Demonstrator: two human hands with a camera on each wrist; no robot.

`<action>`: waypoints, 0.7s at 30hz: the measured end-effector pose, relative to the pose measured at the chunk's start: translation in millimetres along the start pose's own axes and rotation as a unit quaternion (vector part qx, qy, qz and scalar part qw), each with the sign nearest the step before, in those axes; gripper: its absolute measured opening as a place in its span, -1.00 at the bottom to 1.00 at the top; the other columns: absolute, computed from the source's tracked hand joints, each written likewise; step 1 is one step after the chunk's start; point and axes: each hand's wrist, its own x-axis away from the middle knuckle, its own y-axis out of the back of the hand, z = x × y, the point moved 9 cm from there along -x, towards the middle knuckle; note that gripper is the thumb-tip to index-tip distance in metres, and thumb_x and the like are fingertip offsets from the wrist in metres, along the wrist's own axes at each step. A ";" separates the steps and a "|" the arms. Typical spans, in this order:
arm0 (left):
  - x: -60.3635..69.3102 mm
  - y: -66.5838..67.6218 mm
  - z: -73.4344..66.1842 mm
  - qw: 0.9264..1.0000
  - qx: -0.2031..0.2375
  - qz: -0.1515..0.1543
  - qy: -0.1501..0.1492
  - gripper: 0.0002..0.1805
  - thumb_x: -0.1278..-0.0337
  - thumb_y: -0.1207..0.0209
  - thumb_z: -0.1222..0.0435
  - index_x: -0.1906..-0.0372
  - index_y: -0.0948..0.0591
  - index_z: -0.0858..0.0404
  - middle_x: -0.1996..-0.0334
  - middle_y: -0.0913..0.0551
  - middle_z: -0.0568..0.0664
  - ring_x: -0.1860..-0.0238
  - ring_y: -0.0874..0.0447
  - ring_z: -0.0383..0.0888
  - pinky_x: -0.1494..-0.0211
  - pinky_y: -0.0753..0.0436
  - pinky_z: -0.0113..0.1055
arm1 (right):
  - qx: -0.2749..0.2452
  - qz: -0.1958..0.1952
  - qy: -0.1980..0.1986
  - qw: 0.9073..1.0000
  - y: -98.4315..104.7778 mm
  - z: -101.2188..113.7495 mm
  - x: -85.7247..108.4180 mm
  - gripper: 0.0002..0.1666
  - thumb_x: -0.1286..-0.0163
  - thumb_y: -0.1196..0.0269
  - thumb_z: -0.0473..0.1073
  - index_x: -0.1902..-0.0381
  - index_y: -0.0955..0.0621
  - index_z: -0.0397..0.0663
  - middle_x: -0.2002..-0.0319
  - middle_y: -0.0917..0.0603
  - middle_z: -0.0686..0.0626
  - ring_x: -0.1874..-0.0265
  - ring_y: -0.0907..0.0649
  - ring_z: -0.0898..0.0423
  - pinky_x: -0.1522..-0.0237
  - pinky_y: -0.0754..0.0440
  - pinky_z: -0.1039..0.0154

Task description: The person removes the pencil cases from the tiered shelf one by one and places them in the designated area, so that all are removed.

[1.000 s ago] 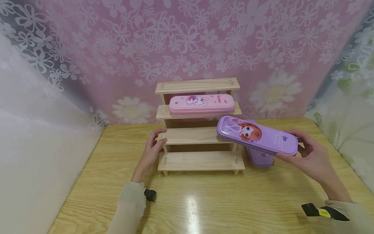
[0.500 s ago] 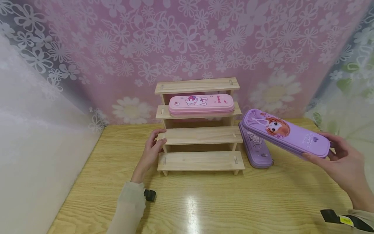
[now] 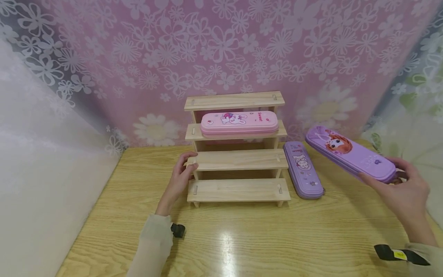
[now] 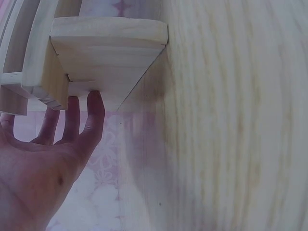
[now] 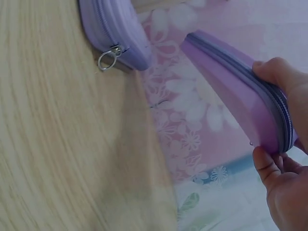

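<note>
My right hand (image 3: 403, 190) grips the near end of a purple case (image 3: 356, 156) with a red-haired doll picture, tilted above the table at the right. The right wrist view shows the thumb and fingers on opposite sides of this case (image 5: 240, 91). My left hand (image 3: 180, 175) holds the left edge of the wooden stepped rack (image 3: 238, 190) at its second tier from the bottom; the left wrist view shows the fingers (image 4: 96, 110) bent against the wood. A pink case (image 3: 238, 123) with a rabbit lies on the third tier from the bottom.
Another purple case (image 3: 304, 169), with a rabbit picture and a zipper ring, lies on the table (image 3: 277, 238) beside the rack's right side. A pink floral curtain (image 3: 221, 46) hangs behind the table, with pale sheets at both sides.
The doll case in my right hand has moved right, away from the rack, uncovering the second tier's right end and the rabbit case on the table. My left hand has stayed at the rack.
</note>
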 end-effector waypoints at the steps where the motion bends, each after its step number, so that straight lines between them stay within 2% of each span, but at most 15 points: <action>1: -0.3 -0.1 0.0 1.000 0.000 0.002 -0.001 -0.64 -0.50 -0.07 0.19 -0.31 -0.46 0.00 -0.42 -0.35 -0.01 -0.04 -0.52 -0.01 0.01 -0.67 -0.12 | 0.015 0.002 -0.001 1.000 -1.5 -1.9 -0.8 -0.17 0.02 -0.63 -0.19 -0.24 -0.57 0.23 0.20 -0.43 0.48 0.43 -0.42 0.44 0.47 -0.34 0.68; 6: -1.0 -0.3 0.5 1.000 0.002 0.006 -0.004 -0.62 -0.51 -0.06 0.20 -0.32 -0.46 0.05 -0.44 -0.34 0.03 -0.02 -0.51 -0.01 -0.02 -0.66 -0.05 | 0.048 0.003 0.015 0.999 -10.9 -8.1 -4.8 -0.08 0.02 -0.64 -0.11 -0.33 -0.54 -0.04 0.22 -0.37 0.50 0.41 -0.40 0.46 0.47 -0.31 0.65; 10: -1.3 0.1 1.8 1.000 0.006 0.006 -0.003 -0.62 -0.51 -0.06 0.21 -0.33 -0.45 0.08 -0.44 -0.34 0.02 -0.02 -0.51 -0.01 -0.03 -0.65 -0.01 | 0.071 -0.008 0.040 0.997 -16.3 -8.1 -6.3 -0.11 0.07 -0.64 -0.14 -0.27 -0.57 -0.11 0.26 -0.36 0.44 0.45 -0.36 0.46 0.44 -0.26 0.59; 12: -1.7 0.1 2.3 1.000 0.006 0.006 -0.002 -0.62 -0.51 -0.06 0.21 -0.33 -0.45 0.07 -0.43 -0.35 0.02 -0.02 -0.51 -0.02 -0.03 -0.66 -0.01 | 0.083 -0.005 0.036 0.996 -19.5 -10.3 -7.6 -0.09 0.05 -0.63 -0.12 -0.29 -0.54 -0.14 0.23 -0.35 0.39 0.42 -0.33 0.49 0.39 -0.25 0.55; 16: -1.8 0.0 1.6 1.000 0.009 0.005 -0.002 -0.61 -0.51 -0.06 0.22 -0.34 -0.45 0.07 -0.40 -0.37 0.04 -0.01 -0.52 -0.05 -0.03 -0.65 -0.01 | 0.093 0.016 0.014 0.995 -27.0 -18.2 -10.5 -0.01 -0.01 -0.59 -0.06 -0.36 -0.42 -0.22 0.08 -0.42 0.09 0.23 -0.22 0.49 0.26 -0.20 0.41; 19: -1.7 -0.3 -0.1 1.000 0.012 0.004 -0.004 -0.61 -0.50 -0.07 0.24 -0.33 -0.45 0.08 -0.38 -0.39 0.04 0.00 -0.52 -0.05 -0.02 -0.66 0.00 | 0.104 0.049 0.028 0.993 -33.0 -19.8 -10.3 -0.02 -0.06 -0.57 -0.02 -0.35 -0.39 -0.27 -0.01 -0.42 -0.27 0.08 -0.26 0.24 0.20 -0.16 0.25; 21: -1.6 -0.2 -0.3 1.000 0.014 0.003 -0.004 -0.61 -0.49 -0.07 0.25 -0.32 -0.45 0.09 -0.36 -0.39 0.05 0.01 -0.52 -0.05 -0.01 -0.66 0.01 | 0.114 0.073 0.050 0.990 -36.4 -19.2 -9.1 -0.06 -0.10 -0.55 0.00 -0.33 -0.41 -0.27 -0.01 -0.44 -0.41 0.07 -0.32 0.03 0.21 -0.16 0.20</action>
